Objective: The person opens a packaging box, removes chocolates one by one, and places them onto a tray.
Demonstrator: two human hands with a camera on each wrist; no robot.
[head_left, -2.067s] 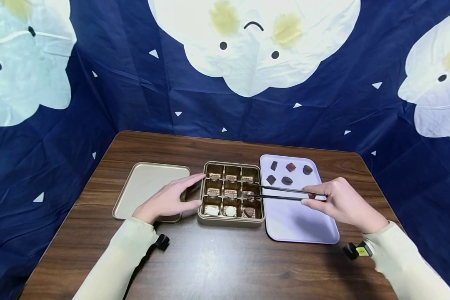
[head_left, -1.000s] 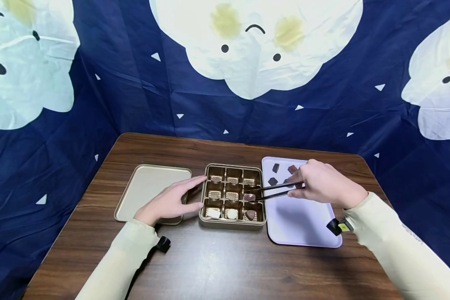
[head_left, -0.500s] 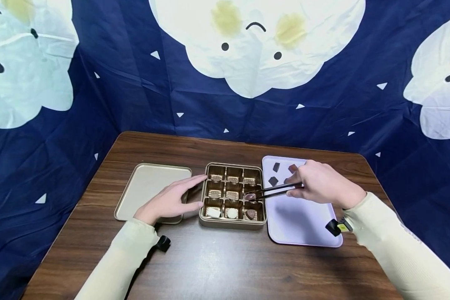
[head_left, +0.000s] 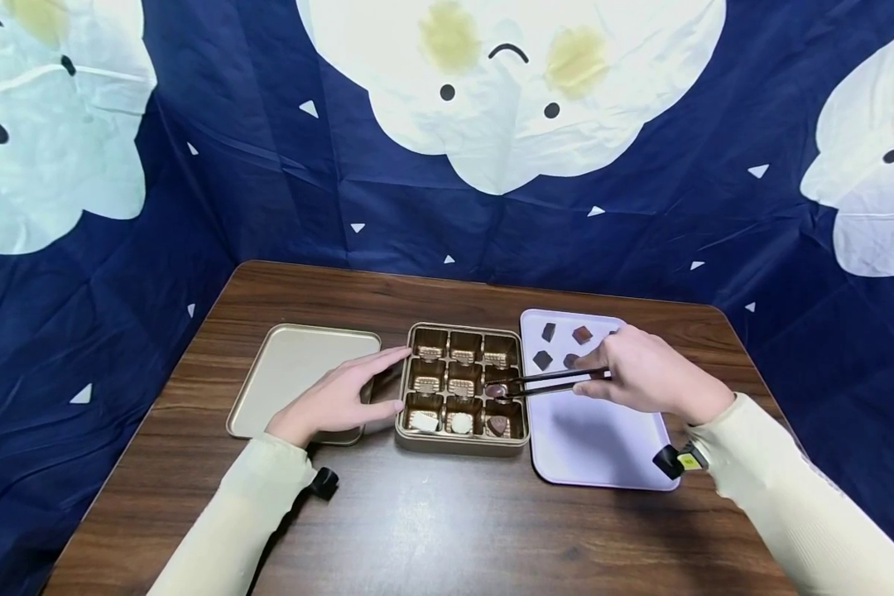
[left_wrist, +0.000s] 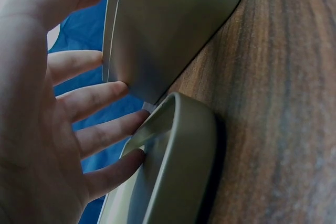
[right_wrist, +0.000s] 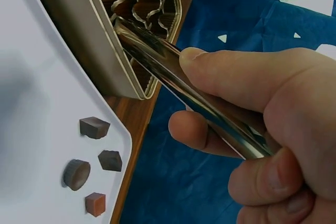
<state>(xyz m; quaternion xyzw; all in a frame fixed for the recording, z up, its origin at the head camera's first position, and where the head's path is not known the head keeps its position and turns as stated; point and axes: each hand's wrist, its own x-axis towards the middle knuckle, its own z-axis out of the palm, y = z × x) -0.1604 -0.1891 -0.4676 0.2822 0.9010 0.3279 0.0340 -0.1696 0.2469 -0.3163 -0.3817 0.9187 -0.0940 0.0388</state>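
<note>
My right hand (head_left: pixel 651 374) grips shiny metal tongs (right_wrist: pixel 173 72). Their tips reach into the middle-right compartment of the gold tin (head_left: pixel 462 447), on either side of a glossy brown chocolate (head_left: pixel 496 391). Whether the tips touch it cannot be told. My left hand (head_left: pixel 338 401) has its fingers spread, and fingertips touch the tin's left side in the left wrist view. Across the front row lie a white rectangular chocolate (head_left: pixel 424 421), a white round chocolate (head_left: pixel 461 424) and a brown heart-shaped chocolate (head_left: pixel 497 425).
Right of the tin lies a lilac tray (head_left: pixel 599 455) with several dark chocolates (head_left: pixel 542 359) and a reddish-brown one (head_left: pixel 582 334) at its far end. The gold lid (head_left: pixel 298 364) lies at the left, partly under my left hand. Dark blue cloth (head_left: pixel 417 207) hangs behind the table.
My right hand first came left and away from me, turning the tongs, then drew slightly right in the last half second. The glossy chocolate stays in its compartment. My left hand has barely moved.
</note>
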